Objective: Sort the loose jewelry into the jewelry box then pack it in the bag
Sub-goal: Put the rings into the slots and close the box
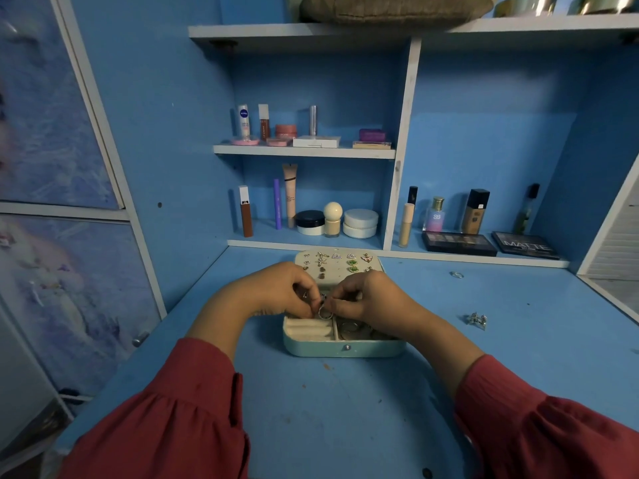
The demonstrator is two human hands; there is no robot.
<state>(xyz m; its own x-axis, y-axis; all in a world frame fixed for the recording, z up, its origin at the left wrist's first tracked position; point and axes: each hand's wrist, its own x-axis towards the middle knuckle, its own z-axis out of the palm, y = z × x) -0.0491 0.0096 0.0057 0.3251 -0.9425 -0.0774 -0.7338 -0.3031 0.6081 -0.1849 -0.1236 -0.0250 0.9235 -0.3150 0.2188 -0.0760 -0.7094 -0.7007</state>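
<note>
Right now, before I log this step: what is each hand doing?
Left hand: fingers curled, pinching the ring over the jewelry box.
Right hand: fingers curled, pinching the same ring.

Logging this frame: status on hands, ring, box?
Left hand and right hand both pinching a small ring over the open jewelry box. Loose ring and silver pieces still out on desk. Nothing blocking.

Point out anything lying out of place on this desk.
Two pieces lie loose on the blue desk, right of the open pale green jewelry box: a small silver ring near the shelf edge and a sparkly silver earring pair nearer. Nothing looks spilled or damaged.
</note>
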